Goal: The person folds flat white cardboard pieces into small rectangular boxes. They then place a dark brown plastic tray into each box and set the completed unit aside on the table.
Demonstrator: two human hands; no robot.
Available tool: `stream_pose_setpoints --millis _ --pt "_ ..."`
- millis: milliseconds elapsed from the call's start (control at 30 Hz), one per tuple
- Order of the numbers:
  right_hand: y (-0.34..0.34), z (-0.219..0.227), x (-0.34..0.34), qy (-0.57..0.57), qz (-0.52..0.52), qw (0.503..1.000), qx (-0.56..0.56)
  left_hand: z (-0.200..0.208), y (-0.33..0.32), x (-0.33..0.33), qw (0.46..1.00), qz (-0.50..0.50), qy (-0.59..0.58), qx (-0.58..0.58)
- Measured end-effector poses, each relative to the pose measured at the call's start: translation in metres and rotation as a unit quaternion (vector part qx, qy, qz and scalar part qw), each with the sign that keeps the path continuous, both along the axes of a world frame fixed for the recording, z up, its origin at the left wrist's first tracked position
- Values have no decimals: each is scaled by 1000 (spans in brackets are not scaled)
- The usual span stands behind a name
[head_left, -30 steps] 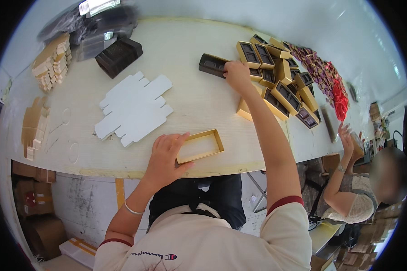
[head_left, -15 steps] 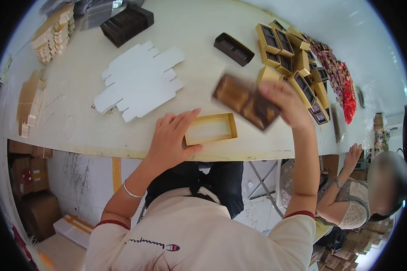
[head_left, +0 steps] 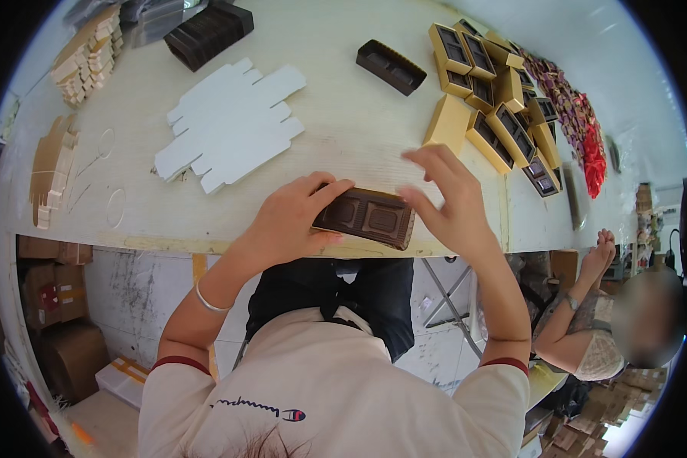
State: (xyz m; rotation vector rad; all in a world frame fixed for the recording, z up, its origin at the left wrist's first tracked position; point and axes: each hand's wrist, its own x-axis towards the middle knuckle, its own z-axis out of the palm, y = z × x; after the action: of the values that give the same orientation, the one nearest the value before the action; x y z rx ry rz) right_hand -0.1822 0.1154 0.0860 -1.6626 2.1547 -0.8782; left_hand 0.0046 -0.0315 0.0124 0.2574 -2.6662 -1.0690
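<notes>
A brown plastic tray with two square compartments (head_left: 382, 220) lies over the small gold box near the table's front edge, covering nearly all of it. I cannot tell how deep the tray sits. My left hand (head_left: 290, 217) grips the left end, thumb on the near side and fingers on the far side. Just off the right end is my right hand (head_left: 452, 200), holding nothing, its fingers apart and slightly curled. Farther back, another brown tray (head_left: 391, 67) rests alone on the table.
Flat white carton blanks (head_left: 229, 126) lie to the left, with nested brown trays (head_left: 208, 34) behind. Gold boxes with trays (head_left: 511, 133) are piled at the right, near purple and red wrapped pieces (head_left: 569, 114). Tan card blanks (head_left: 53, 172) line the left edge. A person (head_left: 576, 328) sits at right.
The brown tray in my right hand has come down left onto the gold box. My right hand has let go of it. My left hand stays at the box's left end.
</notes>
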Motion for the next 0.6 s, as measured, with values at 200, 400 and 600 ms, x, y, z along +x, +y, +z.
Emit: stream_pose_setpoints --millis 200,400,600 --pt "43 -28 -7 -56 164 985 -11 2 1 -3 1000 -21 0 -21" --pt "33 -49 -6 97 154 983 -33 10 0 -7 989 -28 -20 -141" --pt "38 -39 5 -45 139 989 -19 1 -2 -11 991 -31 11 -129"
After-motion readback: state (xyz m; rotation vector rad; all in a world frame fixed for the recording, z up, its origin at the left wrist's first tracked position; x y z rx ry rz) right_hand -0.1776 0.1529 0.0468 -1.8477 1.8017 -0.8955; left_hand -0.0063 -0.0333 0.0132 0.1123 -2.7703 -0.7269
